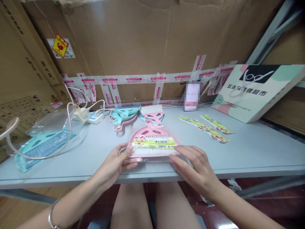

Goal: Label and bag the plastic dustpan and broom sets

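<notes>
Tabletop (250,146) | left hand (115,163), right hand (196,162) on one dustpan (152,131) | three labels (218,124)

Soft even light, stretched edges

Phone screen (192,93) pixelated, smallest print on yellow label (150,142) illegible

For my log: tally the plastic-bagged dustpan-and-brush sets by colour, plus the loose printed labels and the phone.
Pink bagged set: 1
Turquoise bagged set: 1
Loose printed labels: 3
Phone: 1
Total: 6
</notes>
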A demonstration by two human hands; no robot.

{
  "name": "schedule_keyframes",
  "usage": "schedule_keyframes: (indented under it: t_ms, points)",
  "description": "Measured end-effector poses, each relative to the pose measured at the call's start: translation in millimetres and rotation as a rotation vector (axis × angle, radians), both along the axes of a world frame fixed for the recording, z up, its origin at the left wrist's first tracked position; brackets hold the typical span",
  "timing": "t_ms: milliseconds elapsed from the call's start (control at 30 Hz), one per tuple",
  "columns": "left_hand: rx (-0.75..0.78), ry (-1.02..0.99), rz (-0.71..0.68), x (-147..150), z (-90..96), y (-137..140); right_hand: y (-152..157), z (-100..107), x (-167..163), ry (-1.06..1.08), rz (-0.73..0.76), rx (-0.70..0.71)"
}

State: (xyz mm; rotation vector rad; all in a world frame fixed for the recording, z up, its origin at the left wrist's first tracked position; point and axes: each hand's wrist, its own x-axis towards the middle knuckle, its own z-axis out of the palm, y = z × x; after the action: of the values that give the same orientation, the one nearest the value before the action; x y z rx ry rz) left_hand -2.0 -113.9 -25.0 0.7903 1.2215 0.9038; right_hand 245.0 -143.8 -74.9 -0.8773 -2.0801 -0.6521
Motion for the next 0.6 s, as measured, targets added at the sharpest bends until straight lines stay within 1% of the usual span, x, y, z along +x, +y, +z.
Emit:
schedule_keyframes:
  t_ms: [67, 100, 167, 233, 333, 400, 433, 500, 600]
  points:
    - [0.024, 0.032, -0.034, -2, 0.5, -1, 7, 4, 2, -0.011, 0.077, 0.011]
    - [0.067, 0.066, -0.062, -4, 0.0, -2, 10, 5, 4, -0.009, 0.110, 0.014]
    - [0.225, 0.206, -0.151, -10, -2.2, -4, 15, 6, 7, -0.004, 0.155, 0.002]
    - [0.472, 0.457, -0.201, -17, -6.2, -9, 17, 5, 9, 0.015, 0.170, -0.030]
    - [0.934, 0.883, -0.200, -23, -14.4, -16, 16, 5, 8, 0.075, 0.164, -0.122]
    - [1.198, 1.047, -0.282, -23, -20.1, -19, 14, 6, 5, 0.103, 0.184, -0.183]
    - [1.293, 1.087, -0.344, -22, -22.8, -19, 12, 8, 3, 0.105, 0.201, -0.201]
    - [1.401, 1.123, -0.414, -21, -27.6, -18, 8, 10, 2, 0.098, 0.230, -0.212]
    - [1.420, 1.140, -0.406, -25, -32.8, -14, 3, 9, 3, 0.120, 0.204, -0.208]
